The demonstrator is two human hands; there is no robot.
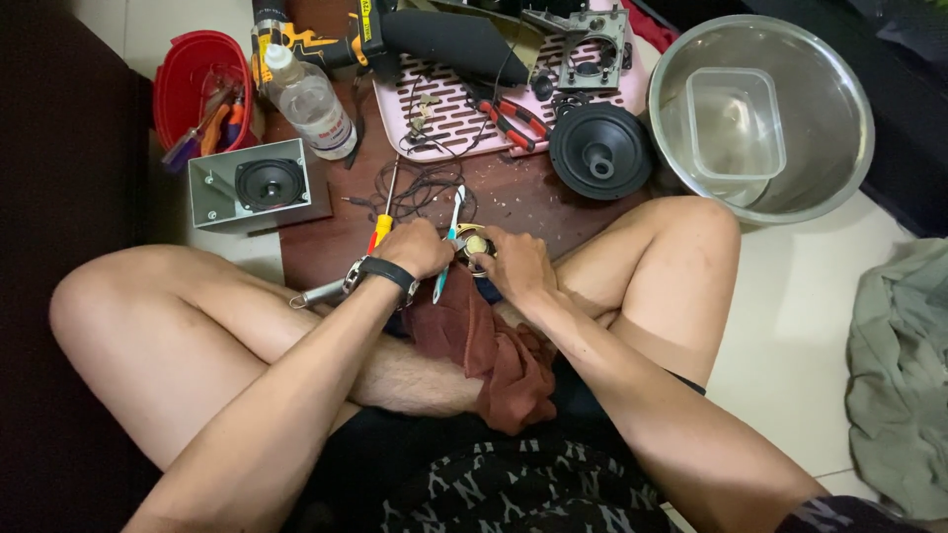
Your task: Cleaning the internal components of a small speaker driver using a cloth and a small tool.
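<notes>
I sit cross-legged on the floor with a small round metal part [476, 245] pinched in my right hand [513, 266], fingers curled tight about its edge, just above the rust-brown rag [494, 345] in my lap. My left hand [415, 247] is closed on a light blue-handled tool [449, 242] whose tip points toward 12 o'clock and lies against the part. I judge I am mid-way through prying or scraping at this piece. The next move calls for a steady grip on the part and small, careful pressure so the tool does not slip. At 12 o'clock lies the black speaker cone [600, 150]; at 10 o'clock stands the grey speaker box [252, 183].
</notes>
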